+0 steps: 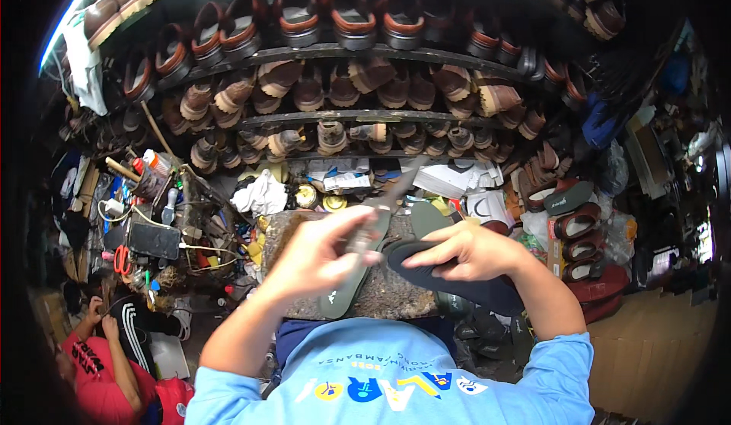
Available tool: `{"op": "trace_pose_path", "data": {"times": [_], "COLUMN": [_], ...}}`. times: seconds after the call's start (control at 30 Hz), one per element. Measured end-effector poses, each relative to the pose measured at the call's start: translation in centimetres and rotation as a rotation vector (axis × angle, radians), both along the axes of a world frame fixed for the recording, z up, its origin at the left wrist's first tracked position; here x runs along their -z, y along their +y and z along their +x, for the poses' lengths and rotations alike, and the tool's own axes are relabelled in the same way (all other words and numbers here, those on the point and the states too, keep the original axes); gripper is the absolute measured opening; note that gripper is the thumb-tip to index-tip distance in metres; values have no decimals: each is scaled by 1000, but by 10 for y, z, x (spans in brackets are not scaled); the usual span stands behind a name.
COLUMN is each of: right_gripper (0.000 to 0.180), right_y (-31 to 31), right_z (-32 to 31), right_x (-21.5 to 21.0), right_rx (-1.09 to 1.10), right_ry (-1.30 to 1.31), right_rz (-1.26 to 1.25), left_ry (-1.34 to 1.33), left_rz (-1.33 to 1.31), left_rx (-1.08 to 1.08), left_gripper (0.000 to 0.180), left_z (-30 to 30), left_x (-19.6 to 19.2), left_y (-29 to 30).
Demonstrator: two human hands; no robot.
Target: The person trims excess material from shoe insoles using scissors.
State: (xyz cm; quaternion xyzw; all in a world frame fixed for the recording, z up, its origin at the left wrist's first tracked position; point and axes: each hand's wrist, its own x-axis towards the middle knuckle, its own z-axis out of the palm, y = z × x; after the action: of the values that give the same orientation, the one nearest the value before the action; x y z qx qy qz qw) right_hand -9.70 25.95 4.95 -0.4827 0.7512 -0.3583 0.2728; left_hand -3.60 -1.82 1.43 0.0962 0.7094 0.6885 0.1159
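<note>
Both were full: the left hand (327, 250) wrapped a blurred knife (403, 185) pointing away, probably for safety; the right hand (472, 248) gripped a black sole (476, 292) near one end, seemingly for steadiness, partly over the table (407, 307), a green sole (335, 299) lying handy there, shoes (355, 15) shelved beyond

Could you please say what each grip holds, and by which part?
Left grip: blurred blade, by its near end. Right grip: dark sole, near its left end.
</note>
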Motion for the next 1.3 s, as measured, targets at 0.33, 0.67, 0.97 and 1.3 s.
{"op": "trace_pose_path", "data": {"times": [0.33,0.67,0.97,1.3], "right_gripper": [75,66,34,36], "right_y": [57,-50,-104,-105], "right_z": [14,40,20,19], "right_x": [-21,91,72,52], "right_rx": [166,712,1067,1257], "right_ry": [-718,-737,-851,-836], "right_rz": [48,-1036,-1310,-1440], "left_ry": [45,-103,-72,63], "left_rz": [148,293,96,-171], "left_rx": [-107,-436,-349,-124], "left_gripper": [50,58,67,80], "left_z": [26,-14,23,49], "left_x": [41,35,72,58], "left_y": [31,24,10,35]}}
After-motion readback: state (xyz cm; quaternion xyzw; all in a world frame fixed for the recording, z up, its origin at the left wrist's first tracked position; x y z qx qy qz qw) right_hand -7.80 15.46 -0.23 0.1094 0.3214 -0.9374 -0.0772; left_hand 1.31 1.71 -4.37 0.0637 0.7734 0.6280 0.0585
